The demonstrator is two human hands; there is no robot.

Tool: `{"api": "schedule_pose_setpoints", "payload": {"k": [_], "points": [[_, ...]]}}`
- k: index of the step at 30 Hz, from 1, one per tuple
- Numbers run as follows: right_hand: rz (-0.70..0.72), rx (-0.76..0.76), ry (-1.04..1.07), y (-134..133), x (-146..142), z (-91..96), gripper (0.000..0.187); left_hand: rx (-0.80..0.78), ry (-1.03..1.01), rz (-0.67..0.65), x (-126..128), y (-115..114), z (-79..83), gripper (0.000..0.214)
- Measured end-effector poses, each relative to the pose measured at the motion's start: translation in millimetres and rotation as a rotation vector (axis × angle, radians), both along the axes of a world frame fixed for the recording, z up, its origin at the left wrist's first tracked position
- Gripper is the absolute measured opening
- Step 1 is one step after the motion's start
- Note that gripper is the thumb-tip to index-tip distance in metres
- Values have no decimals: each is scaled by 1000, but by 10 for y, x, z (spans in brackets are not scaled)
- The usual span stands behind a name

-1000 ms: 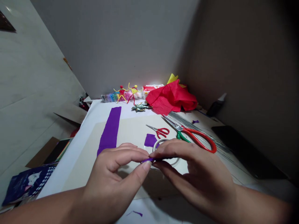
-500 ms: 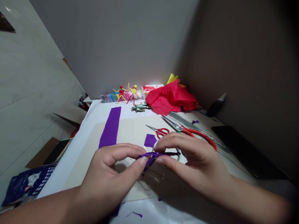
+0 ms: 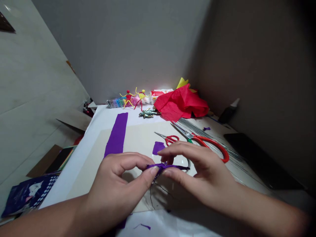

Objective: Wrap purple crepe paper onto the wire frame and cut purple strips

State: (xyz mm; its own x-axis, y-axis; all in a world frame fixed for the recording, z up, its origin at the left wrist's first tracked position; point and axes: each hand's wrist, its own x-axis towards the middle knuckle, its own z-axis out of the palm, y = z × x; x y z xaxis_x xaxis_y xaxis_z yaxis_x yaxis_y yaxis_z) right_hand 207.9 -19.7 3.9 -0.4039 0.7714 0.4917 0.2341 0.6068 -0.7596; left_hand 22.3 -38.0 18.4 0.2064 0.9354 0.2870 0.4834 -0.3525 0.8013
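Purple paper (image 3: 160, 167) wrapped on a thin wire (image 3: 184, 168) is pinched tight by the left hand (image 3: 118, 176) and the right hand (image 3: 197, 171), just above a pale board (image 3: 133, 141), with small red scissors (image 3: 170, 139) and a purple strip (image 3: 116, 135) farther off.

Behind the white-covered table (image 3: 92, 141), a smooth grey wall (image 3: 118, 42) rises, meeting a darker brown wall (image 3: 249, 72) in a shadowed corner to the table's right. Left of the table lies a pale, seamed tile surface (image 3: 37, 92), with a flat brown cardboard sheet (image 3: 74, 120) against it. Dim light brightens the table's far edge; the right corner falls nearly black.
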Motion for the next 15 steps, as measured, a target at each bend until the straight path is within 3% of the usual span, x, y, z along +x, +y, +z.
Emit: {"api": "schedule_pose_setpoints", "payload": {"k": [4,7,11,15], "points": [[-12,95,-34,-22,-25,-8,7,-98,51,-133,-14,34,2,12],[-63,17,-41,-18,-41,33,8,-199,123,-215,-36,51,8,26],[-57,-127,-81,23,-39,56,10,-292,213,-175,-68,58,8,41],[-64,118,-106,30,-15,-17,13,-267,206,-200,-68,67,-24,40]]}}
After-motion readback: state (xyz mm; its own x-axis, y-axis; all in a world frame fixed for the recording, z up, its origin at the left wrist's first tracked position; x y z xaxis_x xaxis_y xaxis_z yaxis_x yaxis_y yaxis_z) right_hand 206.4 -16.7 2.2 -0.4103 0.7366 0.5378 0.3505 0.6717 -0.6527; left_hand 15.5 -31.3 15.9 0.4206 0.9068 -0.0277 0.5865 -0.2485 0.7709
